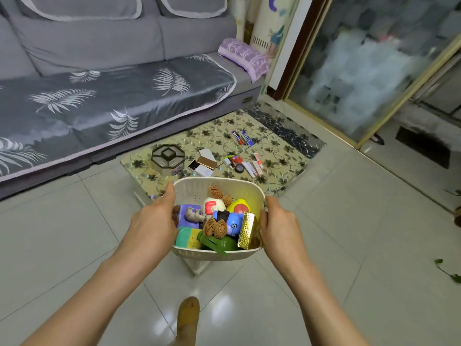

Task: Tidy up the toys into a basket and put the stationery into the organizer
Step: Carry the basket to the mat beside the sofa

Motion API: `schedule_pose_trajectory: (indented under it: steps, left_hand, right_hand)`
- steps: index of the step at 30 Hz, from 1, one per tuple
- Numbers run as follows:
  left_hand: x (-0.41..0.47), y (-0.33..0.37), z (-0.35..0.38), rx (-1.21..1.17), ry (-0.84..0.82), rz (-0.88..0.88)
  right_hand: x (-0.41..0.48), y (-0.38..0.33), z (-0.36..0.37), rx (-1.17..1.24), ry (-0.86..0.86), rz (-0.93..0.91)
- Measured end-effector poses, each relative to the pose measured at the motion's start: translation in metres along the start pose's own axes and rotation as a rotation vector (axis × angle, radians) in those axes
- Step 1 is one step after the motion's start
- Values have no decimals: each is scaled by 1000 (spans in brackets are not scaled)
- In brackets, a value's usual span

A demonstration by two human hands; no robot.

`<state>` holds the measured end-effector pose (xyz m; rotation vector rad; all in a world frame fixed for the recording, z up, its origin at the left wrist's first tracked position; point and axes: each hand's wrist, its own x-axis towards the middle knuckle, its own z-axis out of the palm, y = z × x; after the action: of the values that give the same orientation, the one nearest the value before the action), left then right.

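A cream plastic basket [199,187] is held in the air in front of me, above the near edge of the low table. My left hand [154,221] grips its left rim and my right hand [279,226] grips its right rim. Inside lie several toys, among them a blue figure [233,222], a yellow toy [240,204] and a gold box [245,229]. Beyond it, on the floral table top [287,156], stand a dark octagonal organizer [167,156], several pens [241,137], small notebooks [205,162], a tape roll [239,168] and tubes [255,166].
A grey sofa [99,96] runs along the left, behind the table. A glass sliding door [374,71] stands on the right. Glossy tiled floor [74,233] surrounds the table. My foot in a yellow slipper [188,313] shows below the basket.
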<state>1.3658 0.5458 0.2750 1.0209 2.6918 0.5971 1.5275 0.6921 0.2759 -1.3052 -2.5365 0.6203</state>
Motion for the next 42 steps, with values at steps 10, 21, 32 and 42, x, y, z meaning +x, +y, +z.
schedule_pose_trajectory:
  steps: [10, 21, 32, 42]
  left_hand:
    - [129, 33, 17, -71, 43, -135]
    - [181, 76, 116, -171, 196, -505]
    - [215, 43, 255, -295, 213, -868]
    - [258, -43, 344, -453, 174, -1009]
  right_hand:
    - [161, 8, -8, -18, -67, -144]
    - [323, 65, 53, 94, -363, -454]
    - [388, 110, 195, 29, -683, -483]
    - [412, 114, 326, -73, -883, -315]
